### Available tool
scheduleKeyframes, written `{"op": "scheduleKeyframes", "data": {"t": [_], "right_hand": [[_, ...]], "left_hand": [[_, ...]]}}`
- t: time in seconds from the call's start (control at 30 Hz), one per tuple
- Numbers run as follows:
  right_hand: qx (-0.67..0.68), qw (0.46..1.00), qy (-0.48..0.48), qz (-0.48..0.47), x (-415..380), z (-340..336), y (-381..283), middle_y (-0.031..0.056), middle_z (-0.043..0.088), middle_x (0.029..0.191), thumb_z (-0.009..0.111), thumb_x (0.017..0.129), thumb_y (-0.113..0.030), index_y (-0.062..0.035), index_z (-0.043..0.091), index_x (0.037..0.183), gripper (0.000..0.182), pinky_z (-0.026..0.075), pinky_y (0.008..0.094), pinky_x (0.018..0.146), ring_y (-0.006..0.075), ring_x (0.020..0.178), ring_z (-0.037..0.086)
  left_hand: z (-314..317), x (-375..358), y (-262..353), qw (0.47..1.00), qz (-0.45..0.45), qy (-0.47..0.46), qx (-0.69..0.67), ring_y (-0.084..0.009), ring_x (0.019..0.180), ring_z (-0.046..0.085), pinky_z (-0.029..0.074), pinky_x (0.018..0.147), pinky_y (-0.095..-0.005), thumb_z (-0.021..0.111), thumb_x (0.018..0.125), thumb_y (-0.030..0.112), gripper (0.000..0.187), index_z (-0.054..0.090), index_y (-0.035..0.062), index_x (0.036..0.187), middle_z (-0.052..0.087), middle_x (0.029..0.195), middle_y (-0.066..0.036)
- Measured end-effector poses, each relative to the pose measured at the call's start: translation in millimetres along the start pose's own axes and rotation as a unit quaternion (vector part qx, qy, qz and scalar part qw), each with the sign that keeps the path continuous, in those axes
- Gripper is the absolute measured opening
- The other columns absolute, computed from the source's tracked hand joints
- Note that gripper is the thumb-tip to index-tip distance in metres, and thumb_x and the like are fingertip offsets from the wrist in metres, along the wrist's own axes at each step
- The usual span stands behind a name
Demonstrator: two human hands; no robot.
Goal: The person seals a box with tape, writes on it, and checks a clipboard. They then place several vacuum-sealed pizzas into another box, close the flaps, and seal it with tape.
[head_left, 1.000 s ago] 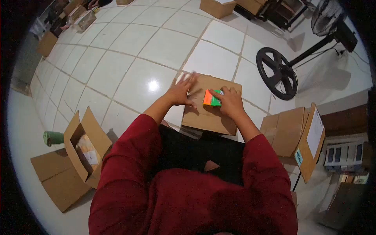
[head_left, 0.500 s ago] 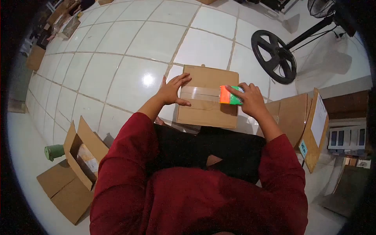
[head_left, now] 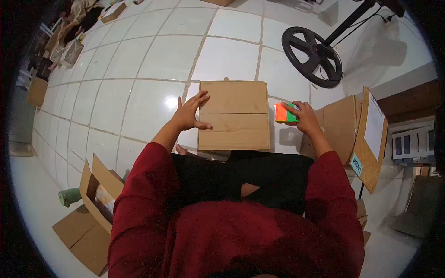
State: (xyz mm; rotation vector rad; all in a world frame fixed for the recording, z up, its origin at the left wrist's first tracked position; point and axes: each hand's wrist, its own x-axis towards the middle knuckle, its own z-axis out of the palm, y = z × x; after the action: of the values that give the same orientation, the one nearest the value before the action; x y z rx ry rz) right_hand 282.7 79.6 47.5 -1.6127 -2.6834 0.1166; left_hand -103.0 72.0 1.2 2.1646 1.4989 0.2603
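A closed cardboard box [head_left: 234,116] lies on the white tiled floor in front of my knees, with a strip of clear tape along its middle seam. My left hand [head_left: 189,112] rests flat against the box's left edge, fingers spread. My right hand [head_left: 302,118] holds an orange and green tape dispenser [head_left: 283,113] just past the box's right edge, off the box.
An open cardboard box [head_left: 99,192] and a green roll [head_left: 69,196] lie at my lower left. More boxes with a white label [head_left: 357,134] stand at my right. A black fan base [head_left: 313,55] sits beyond the box. People and boxes are at far top left.
My right hand has drawn the tape dispenser rightward across the box top and off its right edge. My left hand has slid from the top to the left edge.
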Motion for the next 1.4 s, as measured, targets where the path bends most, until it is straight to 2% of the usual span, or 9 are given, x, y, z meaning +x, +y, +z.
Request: {"op": "scheduleKeyframes", "data": {"t": [0.3,0.63,0.8,0.9,0.97,1.03,1.13,1.2,1.4], "right_hand": [[-0.043,0.999,-0.012,0.002,-11,62,30,0.0073,0.046,0.107,0.068,0.057,-0.022,-0.0379,0.031,0.121,0.075,0.038,0.0378,0.08,0.0287,0.094,0.044],[-0.111,0.982,-0.153,-0.03,52,51,-13,0.0057,0.053,0.093,0.058,0.066,-0.015,-0.0266,0.061,0.088,0.026,0.038,0.0426,0.072,0.0277,0.091,0.048],[0.151,0.94,-0.277,0.13,48,100,19,0.0105,0.058,0.089,0.067,0.057,-0.017,-0.0168,0.056,0.1,0.044,0.044,0.0377,0.067,0.0269,0.08,0.056],[0.308,0.895,-0.202,0.251,29,119,43,0.0169,0.058,0.089,0.067,0.058,-0.019,-0.0082,0.046,0.112,0.059,0.044,0.0371,0.07,0.0292,0.082,0.055],[0.294,0.881,-0.161,0.334,37,117,52,0.0215,0.053,0.096,0.061,0.065,-0.017,-0.0032,0.036,0.117,0.06,0.044,0.0386,0.073,0.0306,0.088,0.053],[0.228,0.929,0.216,0.195,52,95,9,0.0252,0.052,0.096,0.044,0.078,-0.014,0.0063,0.037,0.113,0.042,0.043,0.0385,0.073,0.0318,0.084,0.053],[0.219,0.97,-0.106,0.007,43,19,-125,0.0122,0.029,0.128,0.036,0.082,-0.022,-0.0043,0.033,0.121,0.043,0.02,0.0366,0.097,0.0264,0.118,0.026],[0.099,0.976,0.179,-0.072,24,53,-147,0.0121,0.036,0.123,0.039,0.08,-0.025,-0.0046,0.036,0.119,0.044,0.021,0.0401,0.096,0.025,0.115,0.032],[0.064,0.965,0.192,0.17,23,81,-130,0.015,0.029,0.127,0.041,0.08,-0.031,-0.0053,0.024,0.125,0.055,0.021,0.0416,0.096,0.0268,0.119,0.026]], "left_hand": [[0,1,2,1.0,0.004,-0.002,-0.007,-0.0239,0.12,0.025,0.005,0.091,-0.0613,0.068,0.041,0.058,0.102,0.027,0.017,0.125,0.02,0.133,-0.002],[-2,2,6,0.998,0.006,-0.021,0.064,-0.0255,0.122,0.019,0.004,0.09,-0.0624,0.065,0.04,0.062,0.105,0.022,0.02,0.126,0.014,0.135,-0.001],[3,-4,25,0.982,-0.088,-0.06,0.153,-0.0332,0.124,0.006,0.008,0.089,-0.0636,0.058,0.053,0.063,0.1,0.01,0.0203,0.13,0.003,0.136,-0.005],[37,-6,42,0.973,-0.161,0.149,0.065,-0.029,0.124,0.009,0.009,0.09,-0.0615,0.046,0.076,0.044,0.067,0.015,0.0189,0.13,0.009,0.136,-0.007],[43,-5,50,0.943,0.038,0.178,0.28,-0.0262,0.123,0.013,0.008,0.093,-0.0575,0.039,0.082,0.033,0.053,0.02,0.0164,0.128,0.017,0.134,-0.005],[45,-1,81,0.967,0.075,0.103,0.221,-0.0264,0.122,0.018,0.011,0.097,-0.0488,0.035,0.083,0.028,0.045,0.03,0.013,0.124,0.023,0.132,-0.004],[54,0,84,0.981,0.08,0.077,0.161,-0.0271,0.121,0.02,0.012,0.097,-0.0484,0.035,0.083,0.022,0.044,0.027,0.0097,0.125,0.024,0.131,-0.007],[54,-3,78,0.984,0.067,0.071,0.151,-0.0271,0.121,0.02,0.014,0.097,-0.0477,0.031,0.083,0.02,0.043,0.027,0.0088,0.125,0.024,0.131,-0.007],[52,-17,49,0.971,-0.171,0.158,0.057,-0.0308,0.122,0.017,0.016,0.098,-0.0411,0.039,0.083,0.026,0.055,0.015,0.0033,0.127,0.022,0.129,-0.019]]}}
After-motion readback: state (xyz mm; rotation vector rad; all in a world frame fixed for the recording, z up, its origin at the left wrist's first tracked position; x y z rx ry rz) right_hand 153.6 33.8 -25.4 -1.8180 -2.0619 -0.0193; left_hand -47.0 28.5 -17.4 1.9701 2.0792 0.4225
